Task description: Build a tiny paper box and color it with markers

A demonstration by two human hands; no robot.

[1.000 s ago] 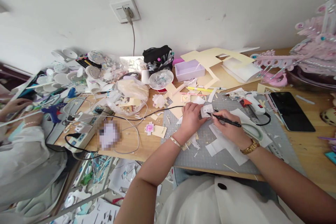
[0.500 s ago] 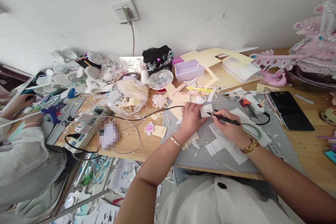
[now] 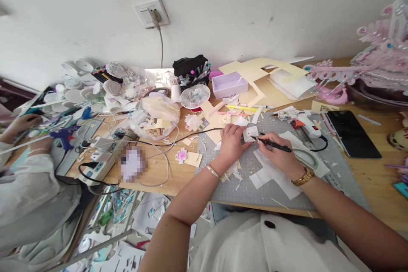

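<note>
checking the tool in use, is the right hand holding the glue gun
No, the right hand holds a black pen at the white paper piece in the left hand; the glue gun lies on the mat beyond.

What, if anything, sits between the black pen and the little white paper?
Nothing that shows. The right hand holds the black pen with its tip right at the little white paper, which the left hand holds over the grey mat. The gap between tip and paper looks closed.

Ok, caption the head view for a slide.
Left hand steadies a white paper piece on the grey mat; right hand holds a thin black tool to it.
</note>
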